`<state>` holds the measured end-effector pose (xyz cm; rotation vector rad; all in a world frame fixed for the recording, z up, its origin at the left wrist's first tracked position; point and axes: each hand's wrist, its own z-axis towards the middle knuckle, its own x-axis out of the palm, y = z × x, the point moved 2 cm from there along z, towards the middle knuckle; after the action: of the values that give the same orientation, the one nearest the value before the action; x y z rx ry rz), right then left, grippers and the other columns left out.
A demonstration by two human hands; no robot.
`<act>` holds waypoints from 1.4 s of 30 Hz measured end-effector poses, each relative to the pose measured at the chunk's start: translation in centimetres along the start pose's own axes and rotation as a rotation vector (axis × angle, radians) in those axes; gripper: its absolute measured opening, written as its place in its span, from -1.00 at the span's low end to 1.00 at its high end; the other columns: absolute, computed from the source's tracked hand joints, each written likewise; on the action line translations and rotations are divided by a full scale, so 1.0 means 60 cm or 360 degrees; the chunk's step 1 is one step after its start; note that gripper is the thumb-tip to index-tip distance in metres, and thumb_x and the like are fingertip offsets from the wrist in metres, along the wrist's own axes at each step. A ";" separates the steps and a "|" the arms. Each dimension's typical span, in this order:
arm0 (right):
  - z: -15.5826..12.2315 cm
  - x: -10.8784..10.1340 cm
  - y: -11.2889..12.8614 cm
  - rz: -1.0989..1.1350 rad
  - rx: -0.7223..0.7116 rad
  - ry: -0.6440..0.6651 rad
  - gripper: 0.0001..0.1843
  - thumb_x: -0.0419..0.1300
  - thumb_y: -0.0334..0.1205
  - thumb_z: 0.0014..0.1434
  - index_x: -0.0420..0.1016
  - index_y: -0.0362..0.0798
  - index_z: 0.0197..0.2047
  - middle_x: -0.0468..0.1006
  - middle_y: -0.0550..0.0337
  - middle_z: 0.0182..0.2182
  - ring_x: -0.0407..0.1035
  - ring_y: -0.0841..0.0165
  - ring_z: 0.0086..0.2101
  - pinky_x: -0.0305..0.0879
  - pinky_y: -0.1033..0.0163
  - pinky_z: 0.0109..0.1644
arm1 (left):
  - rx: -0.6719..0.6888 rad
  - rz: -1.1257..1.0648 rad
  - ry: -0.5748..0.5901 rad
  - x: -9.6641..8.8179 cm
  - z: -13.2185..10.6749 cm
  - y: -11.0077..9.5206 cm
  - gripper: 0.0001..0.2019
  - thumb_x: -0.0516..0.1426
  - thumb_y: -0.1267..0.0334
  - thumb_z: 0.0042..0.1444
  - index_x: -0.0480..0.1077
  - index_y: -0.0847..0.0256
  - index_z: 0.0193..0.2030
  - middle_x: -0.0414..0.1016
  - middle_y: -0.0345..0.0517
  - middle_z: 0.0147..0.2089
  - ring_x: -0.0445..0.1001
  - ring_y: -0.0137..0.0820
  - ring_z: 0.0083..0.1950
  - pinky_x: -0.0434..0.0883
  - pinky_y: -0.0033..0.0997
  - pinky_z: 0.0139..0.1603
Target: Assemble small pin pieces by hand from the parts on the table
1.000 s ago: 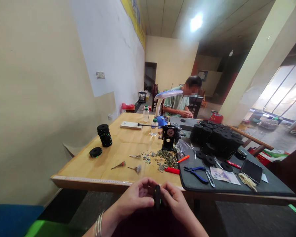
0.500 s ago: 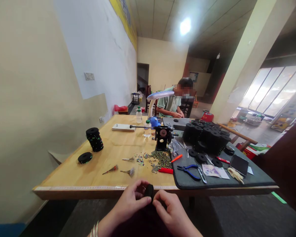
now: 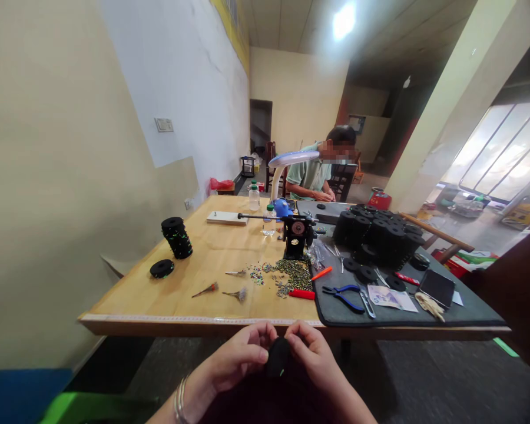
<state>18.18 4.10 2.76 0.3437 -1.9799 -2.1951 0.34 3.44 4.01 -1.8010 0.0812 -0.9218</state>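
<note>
My left hand [image 3: 241, 356] and my right hand [image 3: 314, 358] are both closed round a small black disc-shaped spool [image 3: 278, 356] with a green speck on it. They hold it below and in front of the near edge of the wooden table [image 3: 168, 300]. Bangles circle my left wrist. On the table beyond lie a heap of small beads [image 3: 291, 275], two small tufted pieces [image 3: 238, 293], red-handled tools [image 3: 301, 294] and blue pliers [image 3: 342, 294]. A black winding device [image 3: 297, 235] stands behind the beads.
A stack of black spools [image 3: 176, 237] and a single one [image 3: 161, 268] sit at the table's left. Many black spools [image 3: 380, 235] crowd a dark mat [image 3: 446, 318] on the right, with a phone and a banknote. Another person [image 3: 318, 174] sits at the far end behind a lamp.
The view swung left, then back right and down a little. My hands stay together on the black spool, which has turned slightly between my fingers.
</note>
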 end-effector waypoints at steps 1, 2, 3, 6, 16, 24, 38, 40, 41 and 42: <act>-0.002 0.005 -0.008 0.0104 0.0050 -0.0010 -0.62 0.20 0.10 0.15 0.40 -0.08 -0.41 0.27 0.35 -0.59 0.09 0.47 -0.55 0.06 0.37 -0.47 | 0.0004 -0.0052 -0.0001 0.001 0.001 0.003 -0.73 0.27 0.41 -0.23 0.42 0.24 -0.30 0.43 -0.20 -0.37 0.37 -0.46 -0.39 0.25 -0.52 -0.37; -0.004 0.009 -0.014 0.0180 0.0086 -0.0017 -0.61 0.19 0.11 0.15 0.41 -0.08 -0.38 0.28 0.35 -0.59 0.09 0.47 -0.56 0.06 0.37 -0.48 | 0.0012 -0.0089 -0.0013 0.002 0.002 0.005 -0.74 0.27 0.41 -0.24 0.41 0.24 -0.32 0.43 -0.20 -0.38 0.37 -0.45 -0.40 0.25 -0.51 -0.38; -0.006 0.012 -0.018 0.0223 0.0099 -0.0022 -0.61 0.19 0.12 0.15 0.43 -0.09 -0.34 0.31 0.34 -0.58 0.12 0.47 -0.55 0.08 0.37 -0.47 | 0.0029 -0.0114 -0.0038 0.003 0.002 0.006 -0.76 0.28 0.41 -0.24 0.40 0.24 -0.35 0.42 -0.21 -0.40 0.37 -0.46 -0.41 0.24 -0.52 -0.39; -0.009 0.017 -0.016 0.0144 0.0009 -0.0041 -0.61 0.21 0.10 0.14 0.50 -0.09 -0.21 0.48 0.21 -0.44 0.30 0.36 -0.43 0.23 0.30 -0.32 | 0.0094 -0.0180 -0.0116 0.006 0.003 0.007 -0.79 0.28 0.41 -0.23 0.40 0.25 -0.39 0.42 -0.22 -0.42 0.36 -0.48 -0.42 0.24 -0.52 -0.38; -0.010 0.008 -0.004 -0.0541 -0.0276 -0.0179 -0.82 0.21 -0.14 0.16 0.51 -0.08 -0.30 0.47 0.23 -0.50 0.25 0.39 -0.50 0.16 0.33 -0.42 | 0.0468 0.0555 -0.0572 -0.002 0.009 0.003 -0.75 0.37 0.15 -0.11 0.44 0.22 -0.39 0.54 -0.13 -0.30 0.45 -0.28 -0.19 0.34 -0.35 -0.09; -0.012 0.017 -0.012 -0.0314 -0.0283 -0.0227 -0.79 0.18 -0.11 0.19 0.50 -0.08 -0.23 0.56 0.16 -0.39 0.36 0.32 -0.38 0.26 0.29 -0.27 | 0.0522 0.0339 -0.0849 -0.011 0.010 0.023 -0.68 0.40 0.14 -0.17 0.46 0.23 -0.33 0.53 -0.20 -0.35 0.47 -0.33 -0.24 0.38 -0.40 -0.17; -0.022 0.029 -0.021 -0.0391 -0.0279 -0.0262 -0.80 0.12 -0.17 0.26 0.51 -0.08 -0.21 0.61 0.10 -0.31 0.46 0.26 -0.29 0.33 0.28 -0.19 | 0.0359 0.0081 -0.0603 0.003 0.014 0.047 -0.69 0.39 0.17 -0.11 0.46 0.20 -0.24 0.53 -0.14 -0.19 0.45 -0.32 -0.11 0.41 -0.35 -0.06; -0.022 0.023 -0.016 -0.0548 -0.0323 -0.0228 -0.85 0.12 -0.24 0.24 0.51 -0.07 -0.22 0.60 0.10 -0.31 0.46 0.27 -0.29 0.32 0.29 -0.19 | 0.0294 0.0241 -0.0649 -0.003 0.017 0.046 -0.66 0.38 0.12 -0.11 0.45 0.21 -0.24 0.51 -0.15 -0.22 0.44 -0.35 -0.18 0.40 -0.44 -0.23; -0.023 0.020 -0.015 -0.0638 -0.0344 -0.0208 -0.86 0.13 -0.27 0.22 0.52 -0.07 -0.22 0.59 0.10 -0.32 0.46 0.27 -0.30 0.31 0.29 -0.21 | 0.0264 0.0310 -0.0682 -0.006 0.018 0.046 -0.66 0.37 0.09 -0.10 0.44 0.22 -0.25 0.50 -0.16 -0.26 0.43 -0.38 -0.24 0.37 -0.49 -0.32; -0.024 0.019 -0.015 -0.0720 -0.0360 -0.0188 -0.86 0.13 -0.30 0.20 0.52 -0.06 -0.22 0.58 0.10 -0.33 0.45 0.27 -0.31 0.31 0.29 -0.23 | 0.0238 0.0338 -0.0703 -0.009 0.020 0.047 -0.67 0.36 0.07 -0.10 0.43 0.23 -0.29 0.48 -0.19 -0.32 0.41 -0.42 -0.30 0.33 -0.51 -0.38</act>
<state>17.52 2.52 1.68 0.7011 -1.8188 -2.7401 1.73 3.39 1.25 -1.7762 -0.0740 -0.3580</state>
